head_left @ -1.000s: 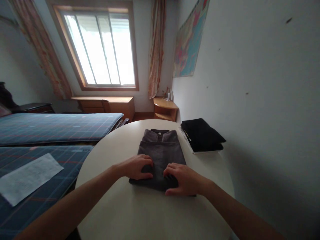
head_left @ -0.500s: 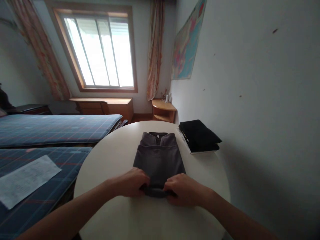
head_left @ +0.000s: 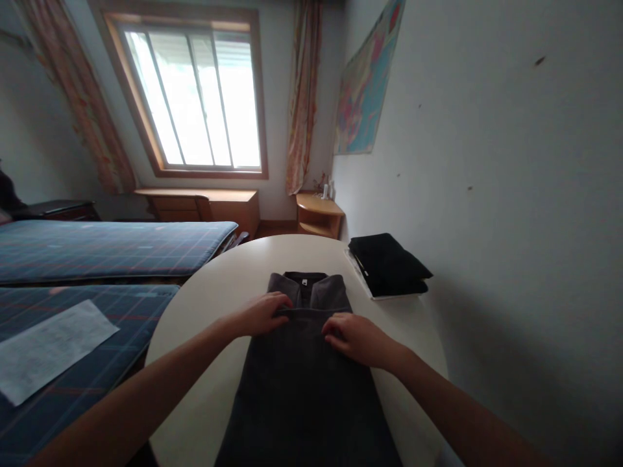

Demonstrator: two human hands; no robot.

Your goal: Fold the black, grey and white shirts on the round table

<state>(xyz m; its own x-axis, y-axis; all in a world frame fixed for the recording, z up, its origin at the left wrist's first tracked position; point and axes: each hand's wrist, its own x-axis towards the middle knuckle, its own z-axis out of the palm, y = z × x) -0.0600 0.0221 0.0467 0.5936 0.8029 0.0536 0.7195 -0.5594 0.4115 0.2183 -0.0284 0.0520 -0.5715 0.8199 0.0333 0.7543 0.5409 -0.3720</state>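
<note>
A dark grey garment [head_left: 311, 376] with a collar and a small white neck label lies lengthwise on the round pale table [head_left: 195, 350]. Its collar end points away from me, and the near end runs out of the bottom of the view. Just below the collar, a straight edge crosses the cloth. My left hand [head_left: 263, 314] is closed at the left part of this edge, thumb and fingers around the fabric. Near the right part, my right hand [head_left: 363, 340] rests with curled fingers on the cloth. Some fingertips are hidden.
A folded black cloth [head_left: 387, 263] lies on a white item at the table's right, close to the wall. To the left are two plaid mattresses [head_left: 121, 250], the nearer with a printed sheet [head_left: 56, 350] on it. Wooden furniture [head_left: 228, 204] stands below the window.
Both hands have moved from the garment's near end up to the edge below the collar. The garment now stretches much farther toward me, and its collar lies slightly nearer.
</note>
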